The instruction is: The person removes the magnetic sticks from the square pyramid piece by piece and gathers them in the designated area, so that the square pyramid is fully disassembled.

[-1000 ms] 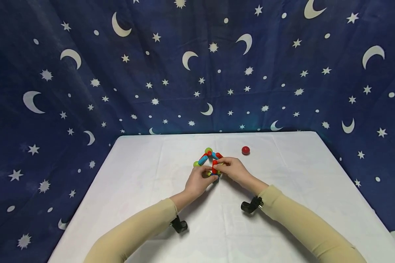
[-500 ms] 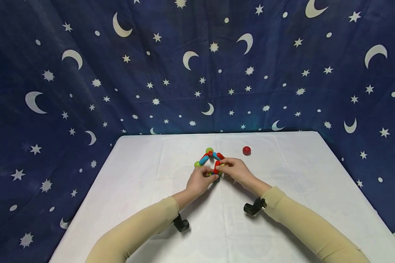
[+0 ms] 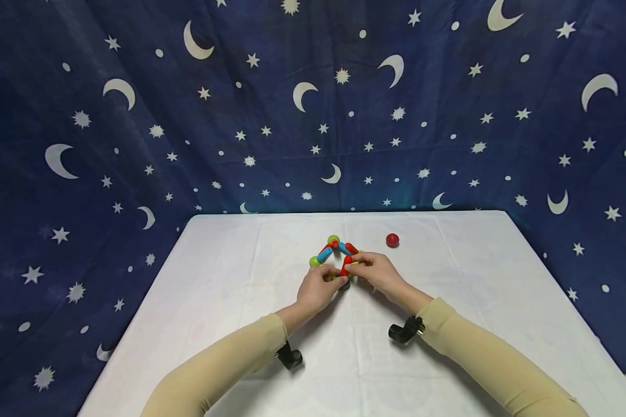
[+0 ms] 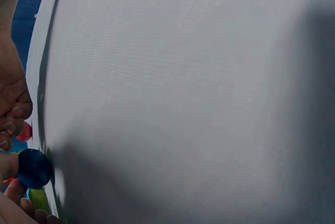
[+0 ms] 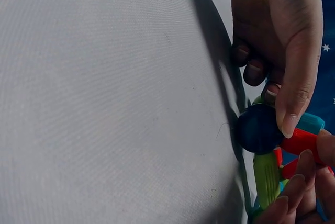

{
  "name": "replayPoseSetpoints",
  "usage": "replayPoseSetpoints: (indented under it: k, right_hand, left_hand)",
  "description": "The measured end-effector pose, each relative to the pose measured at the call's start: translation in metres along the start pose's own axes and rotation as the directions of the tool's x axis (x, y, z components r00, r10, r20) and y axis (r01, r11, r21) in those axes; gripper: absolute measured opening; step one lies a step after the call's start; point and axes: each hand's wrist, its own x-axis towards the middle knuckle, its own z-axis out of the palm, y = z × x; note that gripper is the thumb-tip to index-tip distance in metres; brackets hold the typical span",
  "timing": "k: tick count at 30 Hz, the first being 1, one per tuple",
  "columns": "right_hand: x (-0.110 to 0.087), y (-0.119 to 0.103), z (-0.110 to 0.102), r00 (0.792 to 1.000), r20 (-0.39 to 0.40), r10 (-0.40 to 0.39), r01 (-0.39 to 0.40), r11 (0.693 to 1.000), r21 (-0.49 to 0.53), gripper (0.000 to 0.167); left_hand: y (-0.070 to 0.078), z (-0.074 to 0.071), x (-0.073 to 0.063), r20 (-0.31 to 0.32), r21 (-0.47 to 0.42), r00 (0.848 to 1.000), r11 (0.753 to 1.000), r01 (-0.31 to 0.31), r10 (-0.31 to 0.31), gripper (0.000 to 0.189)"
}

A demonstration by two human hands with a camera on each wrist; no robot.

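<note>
From where I stand, the left hand [image 3: 315, 288] pinches a dark blue ball [image 5: 256, 128], and the right hand [image 3: 381, 273] grips a red rod [image 5: 302, 143] whose end looks to meet that ball. Both sit at the near side of a construction-toy frame [image 3: 324, 253] on the white-covered desk [image 3: 214, 295]. I'd guess hard, light plastic, stiff and not easily broken. The rod is best taken round its middle; the green rod [image 5: 267, 179] has ridges for fingers, while the smooth ball could slip or roll. I can read no brand, label or writing.
</note>
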Motion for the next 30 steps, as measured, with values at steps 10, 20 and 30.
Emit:
replayPoseSetpoints:
  k: [10, 20, 30]
  right_hand:
    - [0.0045, 0.0039, 0.0007, 1.0, -0.001, -0.018, 0.018, 1.0, -0.004, 0.031]
    - [0.0044, 0.0051, 0.0005, 0.999, -0.007, -0.054, 0.054, 0.998, -0.019, 0.03]
    - [0.003, 0.0045, -0.0014, 0.994, -0.002, -0.106, 0.105, 0.993, -0.058, 0.035]
  left_hand:
    - [0.0003, 0.0007, -0.0018, -0.021, 0.005, 1.0, 1.0, 0.012, -0.012, 0.019]
    - [0.0039, 0.0, -0.0007, -0.011, -0.006, 0.999, 0.999, 0.052, -0.052, 0.015]
    - [-0.0012, -0.0002, -0.003, -0.017, 0.017, 1.0, 1.0, -0.001, 0.001, 0.017]
